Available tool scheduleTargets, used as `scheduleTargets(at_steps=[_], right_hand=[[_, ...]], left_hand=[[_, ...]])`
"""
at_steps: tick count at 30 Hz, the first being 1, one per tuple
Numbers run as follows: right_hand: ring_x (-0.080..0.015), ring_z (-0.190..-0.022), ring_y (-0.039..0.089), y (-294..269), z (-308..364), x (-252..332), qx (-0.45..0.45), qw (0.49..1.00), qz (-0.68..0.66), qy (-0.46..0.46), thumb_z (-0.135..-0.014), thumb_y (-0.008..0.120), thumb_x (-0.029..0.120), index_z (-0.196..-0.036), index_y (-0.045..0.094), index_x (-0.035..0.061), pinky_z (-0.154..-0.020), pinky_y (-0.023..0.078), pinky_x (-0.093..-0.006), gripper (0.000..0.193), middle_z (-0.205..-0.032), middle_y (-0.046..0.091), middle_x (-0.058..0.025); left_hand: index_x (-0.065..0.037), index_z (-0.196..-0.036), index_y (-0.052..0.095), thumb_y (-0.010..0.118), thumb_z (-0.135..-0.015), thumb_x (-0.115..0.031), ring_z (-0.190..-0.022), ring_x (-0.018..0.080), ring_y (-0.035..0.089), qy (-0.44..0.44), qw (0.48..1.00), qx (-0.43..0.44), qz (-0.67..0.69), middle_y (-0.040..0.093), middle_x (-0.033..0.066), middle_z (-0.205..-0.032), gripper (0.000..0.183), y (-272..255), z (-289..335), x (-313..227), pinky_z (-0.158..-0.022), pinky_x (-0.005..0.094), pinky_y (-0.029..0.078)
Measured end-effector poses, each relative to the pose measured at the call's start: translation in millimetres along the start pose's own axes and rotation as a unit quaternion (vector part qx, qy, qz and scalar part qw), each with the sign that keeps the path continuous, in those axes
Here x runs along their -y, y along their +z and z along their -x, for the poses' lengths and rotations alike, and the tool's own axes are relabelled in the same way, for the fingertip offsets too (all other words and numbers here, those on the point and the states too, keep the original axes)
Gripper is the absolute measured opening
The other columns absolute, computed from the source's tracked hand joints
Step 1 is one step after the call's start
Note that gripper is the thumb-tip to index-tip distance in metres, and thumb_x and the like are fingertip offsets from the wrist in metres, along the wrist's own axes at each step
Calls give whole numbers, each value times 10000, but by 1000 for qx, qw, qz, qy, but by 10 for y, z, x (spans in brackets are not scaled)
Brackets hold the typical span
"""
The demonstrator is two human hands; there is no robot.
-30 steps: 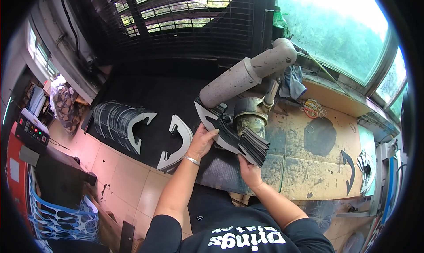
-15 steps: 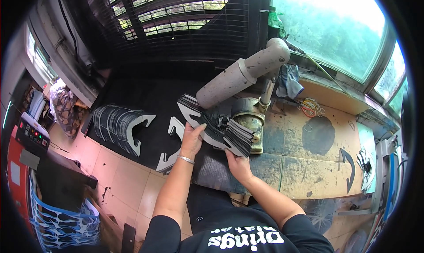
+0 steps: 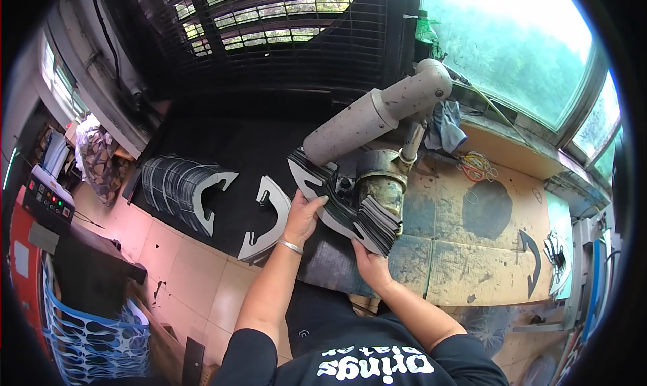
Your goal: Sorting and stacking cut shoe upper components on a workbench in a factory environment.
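My left hand (image 3: pixel 304 217), a bangle at its wrist, grips the left part of a thick stack of curved, hook-ended black pieces (image 3: pixel 337 217) with a pale top face. The right end of that stack is pinched in my right hand (image 3: pixel 373 264), thumb on the near edge. Both hands hold it tilted in front of a metal grinder-like machine (image 3: pixel 381 177), under a thick grey pipe (image 3: pixel 350 126). Whether the stack touches the machine is hidden. A smaller stack of the same curved pieces (image 3: pixel 276 214) lies just left of my left hand.
A long banded row of curved pieces (image 3: pixel 175 187) lies farther left on the black surface (image 3: pixel 202 130). Stained cardboard (image 3: pixel 485 264) covers the bench at right, with a single dark curved piece (image 3: pixel 530 261), rubber bands (image 3: pixel 477 167) and a grey glove (image 3: pixel 443 126).
Both hands have shifted the held stack to the right and a little toward me. More of the smaller stack beside my left hand now shows.
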State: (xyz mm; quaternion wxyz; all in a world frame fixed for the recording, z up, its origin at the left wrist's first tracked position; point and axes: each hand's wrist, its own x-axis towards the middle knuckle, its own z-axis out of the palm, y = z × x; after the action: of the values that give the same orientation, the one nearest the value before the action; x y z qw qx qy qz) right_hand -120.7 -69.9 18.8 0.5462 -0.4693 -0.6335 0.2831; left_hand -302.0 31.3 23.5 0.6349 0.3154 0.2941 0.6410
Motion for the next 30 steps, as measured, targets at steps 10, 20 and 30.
scheduleTargets(at_steps=[10,20,30], right_hand=[[-211,-927,638,256,-198,92,17,988,-154,17,-882,615,7,-1064,642,-26,-825,481,-311,187,-1002,679,-125],[-170,-950,630,131,-128,83,3,985,-173,16,-880,602,-29,-1095,634,-34,-846,476,-290,217,-1020,685,-120],[-209,-904,648,11,-110,72,-3,995,-102,-6,-874,606,-22,-1090,635,-36,-801,489,-308,218,-983,686,-144]], left_hand=[[-93,-1289,474,586,-810,97,-1136,202,561,46,997,-17,52,591,43,-1212,527,-184,-74,-185,-1028,364,413],[-84,-1276,496,604,-821,76,-1170,179,533,25,998,3,54,592,31,-1224,495,-196,-24,-86,-1056,341,371],[-65,-1269,483,631,-828,37,-1119,194,564,23,999,12,28,592,58,-1209,477,6,-64,-4,-995,345,431]])
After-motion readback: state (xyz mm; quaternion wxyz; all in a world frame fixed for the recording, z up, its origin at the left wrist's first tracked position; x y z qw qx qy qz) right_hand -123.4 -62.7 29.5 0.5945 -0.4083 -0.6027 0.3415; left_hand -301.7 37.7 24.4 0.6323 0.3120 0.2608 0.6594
